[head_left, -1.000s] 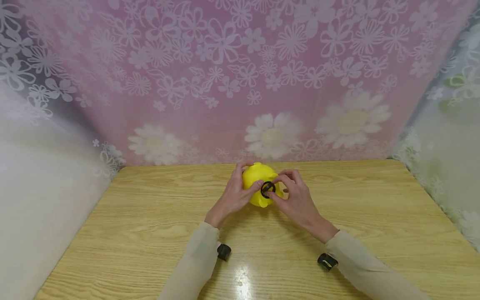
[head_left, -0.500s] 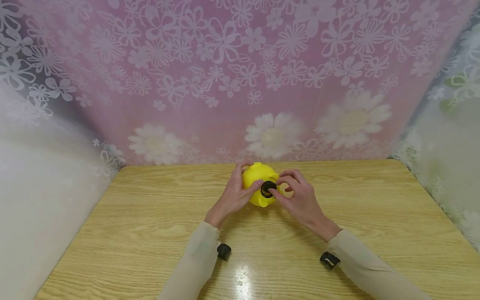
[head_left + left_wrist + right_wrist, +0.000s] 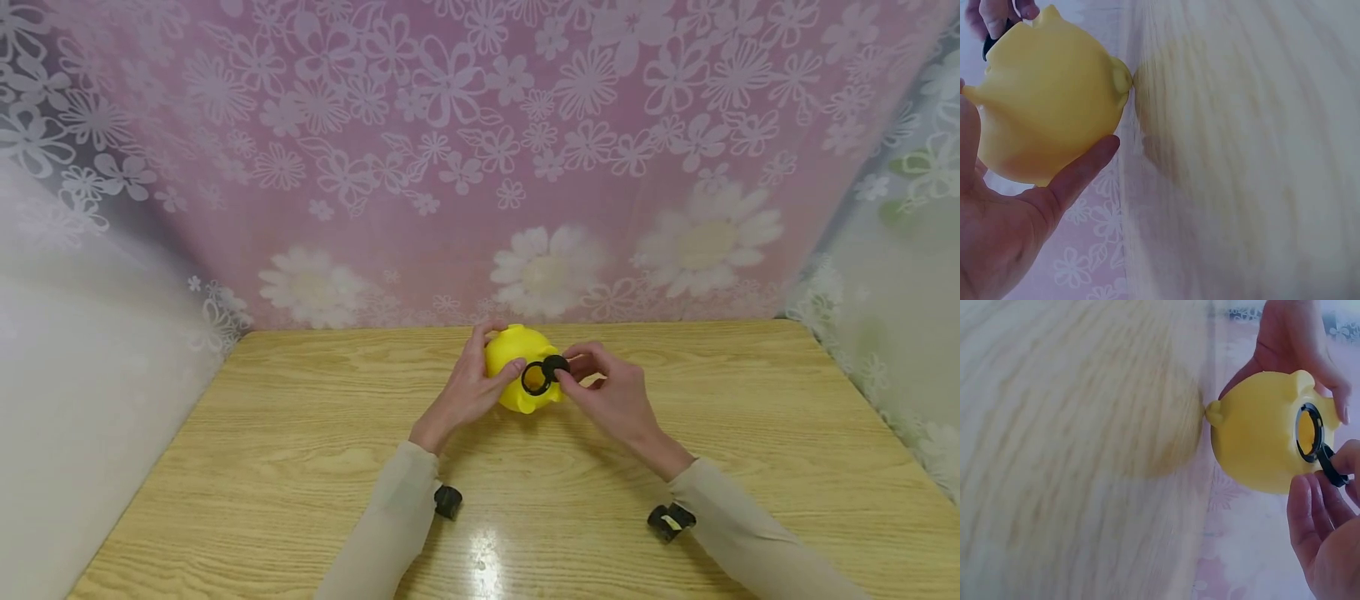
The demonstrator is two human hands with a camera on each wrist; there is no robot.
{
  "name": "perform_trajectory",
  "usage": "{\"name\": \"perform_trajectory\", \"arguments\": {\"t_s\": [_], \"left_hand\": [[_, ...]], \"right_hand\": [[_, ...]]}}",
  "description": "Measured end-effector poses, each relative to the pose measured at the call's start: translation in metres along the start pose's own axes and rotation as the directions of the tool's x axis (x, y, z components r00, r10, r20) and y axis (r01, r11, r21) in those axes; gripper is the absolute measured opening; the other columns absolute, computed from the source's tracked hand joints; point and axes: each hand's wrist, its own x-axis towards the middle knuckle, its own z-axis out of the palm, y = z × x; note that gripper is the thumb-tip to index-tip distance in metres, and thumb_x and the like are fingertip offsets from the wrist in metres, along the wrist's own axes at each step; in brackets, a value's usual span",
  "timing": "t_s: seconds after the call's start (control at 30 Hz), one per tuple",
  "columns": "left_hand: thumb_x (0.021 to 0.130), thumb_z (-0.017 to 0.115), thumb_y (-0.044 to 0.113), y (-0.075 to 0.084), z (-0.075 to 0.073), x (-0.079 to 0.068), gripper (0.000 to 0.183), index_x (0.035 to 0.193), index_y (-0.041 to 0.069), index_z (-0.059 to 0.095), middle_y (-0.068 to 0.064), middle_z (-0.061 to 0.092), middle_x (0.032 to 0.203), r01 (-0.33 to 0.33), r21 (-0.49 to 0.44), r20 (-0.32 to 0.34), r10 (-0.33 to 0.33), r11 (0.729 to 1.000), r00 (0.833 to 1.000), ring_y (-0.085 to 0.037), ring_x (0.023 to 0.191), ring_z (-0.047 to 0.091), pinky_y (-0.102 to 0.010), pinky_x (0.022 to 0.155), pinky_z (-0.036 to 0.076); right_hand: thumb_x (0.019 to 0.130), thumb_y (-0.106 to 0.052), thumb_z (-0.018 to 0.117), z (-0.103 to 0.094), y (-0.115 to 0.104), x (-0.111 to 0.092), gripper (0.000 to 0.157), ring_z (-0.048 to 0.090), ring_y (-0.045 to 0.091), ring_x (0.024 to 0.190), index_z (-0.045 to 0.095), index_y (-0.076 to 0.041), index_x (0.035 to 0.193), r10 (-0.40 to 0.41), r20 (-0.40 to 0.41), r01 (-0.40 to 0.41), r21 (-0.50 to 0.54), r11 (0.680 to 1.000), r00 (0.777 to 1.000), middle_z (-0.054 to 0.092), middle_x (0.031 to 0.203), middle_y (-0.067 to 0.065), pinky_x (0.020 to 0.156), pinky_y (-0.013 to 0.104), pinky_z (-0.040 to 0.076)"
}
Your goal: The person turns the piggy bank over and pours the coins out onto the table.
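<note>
A round yellow piggy bank [image 3: 512, 346] with stubby feet is tipped so that the hole in its underside faces up and toward me. My left hand [image 3: 467, 396] holds it from the left side, the thumb lying close to the hole. A black ring [image 3: 1300, 442] lines this hole, and the yellow inside shows through. Between thumb and fingers, my right hand [image 3: 611, 396] pinches a small round black cap [image 3: 556, 367] at the ring's right edge. In the right wrist view the cap stands tilted beside the ring; whether the two are joined I cannot tell.
The wooden table [image 3: 337, 500] spreads under both hands. Behind it hangs a pink flowered backdrop [image 3: 420, 217], with pale cloth at both sides. Black wrist cameras sit below each forearm, the left camera [image 3: 448, 503] and the right camera [image 3: 671, 522].
The black cap has come out of the ring and swung to the right with my right hand, so the hole now shows uncovered. My left hand and the piggy bank have stayed in place.
</note>
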Motion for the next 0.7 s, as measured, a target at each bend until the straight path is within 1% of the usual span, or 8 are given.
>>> {"name": "perform_trajectory", "arguments": {"t_s": [0.07, 0.13, 0.27, 0.33, 0.43, 0.57, 0.63, 0.7], "left_hand": [[0.102, 0.061, 0.042, 0.0, 0.0, 0.001, 0.061, 0.151, 0.022, 0.031, -0.016, 0.05, 0.139, 0.008, -0.006, 0.003, -0.008, 1.0, 1.0, -0.025, 0.113, 0.061, -0.041, 0.092, 0.057], [0.102, 0.062, 0.041, 0.0, 0.0, 0.001, 0.06, 0.151, 0.024, 0.031, -0.015, 0.05, 0.139, 0.018, -0.015, 0.006, -0.018, 1.0, 1.0, -0.025, 0.112, 0.061, -0.04, 0.091, 0.058], [0.102, 0.061, 0.041, 0.0, -0.001, 0.002, 0.06, 0.151, 0.024, 0.031, -0.015, 0.052, 0.138, 0.027, -0.019, 0.006, -0.027, 0.999, 1.0, -0.025, 0.112, 0.062, -0.041, 0.092, 0.058], [0.103, 0.06, 0.041, -0.001, -0.001, 0.002, 0.059, 0.151, 0.023, 0.031, -0.015, 0.052, 0.138, 0.028, -0.022, 0.008, -0.028, 0.999, 1.0, -0.026, 0.112, 0.062, -0.041, 0.092, 0.058], [0.104, 0.059, 0.041, -0.001, -0.002, 0.002, 0.057, 0.151, 0.024, 0.031, -0.016, 0.052, 0.139, 0.03, -0.029, 0.019, -0.03, 0.999, 0.999, -0.026, 0.112, 0.062, -0.042, 0.092, 0.057], [0.105, 0.055, 0.042, -0.003, -0.003, 0.002, 0.053, 0.15, 0.028, 0.03, -0.017, 0.052, 0.143, 0.033, -0.047, 0.052, -0.03, 0.998, 0.998, -0.026, 0.112, 0.063, -0.041, 0.092, 0.058], [0.106, 0.053, 0.043, -0.003, -0.004, 0.001, 0.052, 0.151, 0.03, 0.029, -0.017, 0.051, 0.145, 0.028, -0.049, 0.069, -0.025, 0.998, 0.997, -0.027, 0.112, 0.064, -0.042, 0.092, 0.058], [0.108, 0.05, 0.043, -0.003, -0.004, 0.001, 0.05, 0.152, 0.03, 0.029, -0.017, 0.05, 0.146, 0.025, -0.054, 0.082, -0.02, 0.998, 0.996, -0.028, 0.111, 0.065, -0.042, 0.09, 0.059]], "right_hand": [[0.088, -0.004, 0.079, -0.003, -0.001, 0.0, 0.023, 0.071, 0.013, 0.071, 0.07, -0.009, 0.108, 0.062, 0.026, -0.063, 0.025, 0.998, 0.998, 0.077, 0.086, 0.009, 0.055, 0.02, 0.056], [0.09, -0.007, 0.077, -0.008, -0.001, -0.001, 0.022, 0.071, 0.015, 0.07, 0.07, -0.009, 0.111, 0.135, 0.055, -0.138, 0.055, 0.989, 0.989, 0.077, 0.088, 0.012, 0.053, 0.025, 0.057], [0.094, -0.013, 0.074, -0.018, 0.002, -0.001, 0.023, 0.072, 0.022, 0.072, 0.069, -0.009, 0.116, 0.282, 0.107, -0.293, 0.103, 0.951, 0.953, 0.074, 0.095, 0.018, 0.054, 0.036, 0.06], [0.095, -0.015, 0.074, -0.024, 0.005, 0.0, 0.024, 0.073, 0.021, 0.073, 0.068, -0.009, 0.118, 0.327, 0.123, -0.34, 0.112, 0.934, 0.937, 0.074, 0.097, 0.019, 0.056, 0.038, 0.061], [0.096, -0.018, 0.073, -0.032, 0.01, 0.0, 0.027, 0.073, 0.019, 0.073, 0.067, -0.007, 0.121, 0.367, 0.146, -0.385, 0.128, 0.914, 0.919, 0.073, 0.1, 0.022, 0.058, 0.039, 0.062], [0.097, -0.02, 0.072, -0.045, 0.015, -0.001, 0.032, 0.074, 0.016, 0.074, 0.065, -0.005, 0.124, 0.391, 0.166, -0.414, 0.138, 0.9, 0.905, 0.073, 0.103, 0.024, 0.06, 0.04, 0.062], [0.097, -0.021, 0.072, -0.052, 0.018, -0.002, 0.033, 0.074, 0.016, 0.075, 0.064, -0.005, 0.125, 0.406, 0.174, -0.431, 0.138, 0.892, 0.897, 0.074, 0.103, 0.02, 0.06, 0.04, 0.062], [0.097, -0.022, 0.072, -0.059, 0.022, -0.003, 0.035, 0.074, 0.016, 0.075, 0.063, -0.005, 0.126, 0.426, 0.184, -0.451, 0.127, 0.883, 0.886, 0.076, 0.1, 0.012, 0.06, 0.04, 0.062]]}}
